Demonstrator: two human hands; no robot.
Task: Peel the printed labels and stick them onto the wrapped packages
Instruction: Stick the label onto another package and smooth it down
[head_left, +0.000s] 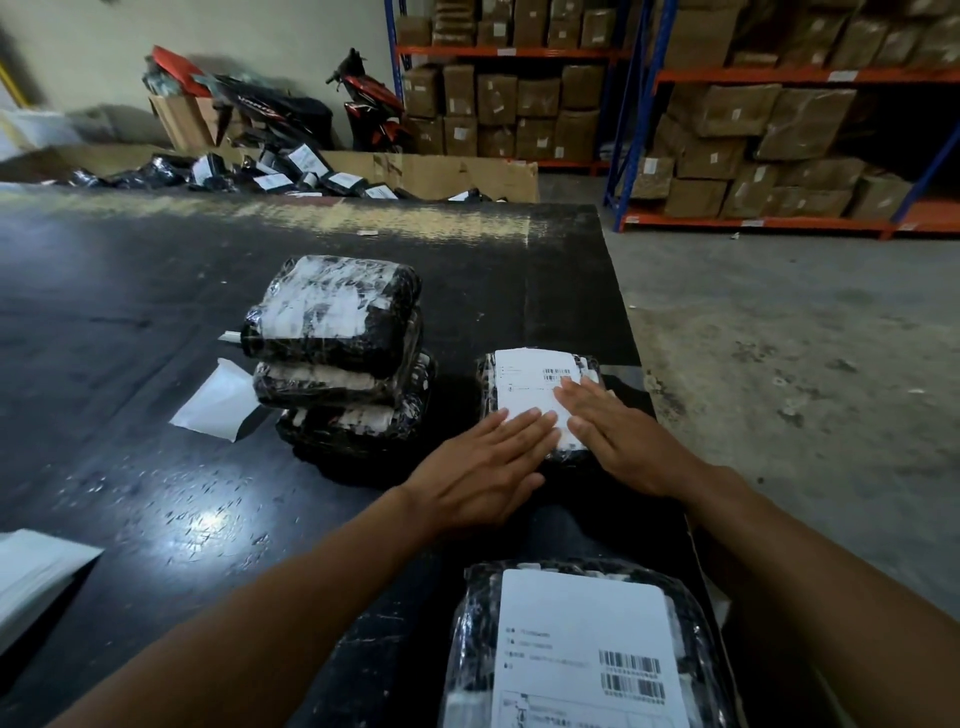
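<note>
A black wrapped package (589, 371) lies near the right edge of the dark table (130, 338), with a white printed label (530, 379) on its top. Both my hands lie flat on that label, fingers spread: my left hand (483, 467) on its near left part, my right hand (618, 436) on its near right part. To the left stands a stack of three wrapped packages (337, 358) without labels on top. A labelled package (587, 649) lies close to me at the bottom. A white backing sheet (218, 402) rests left of the stack.
More white sheets (36, 577) lie at the table's near left edge. Beyond the table a cardboard bin (467, 176) holds several labelled black parcels. Shelving with brown boxes (753, 130) and a motorbike (369, 104) stand at the back. Concrete floor lies to the right.
</note>
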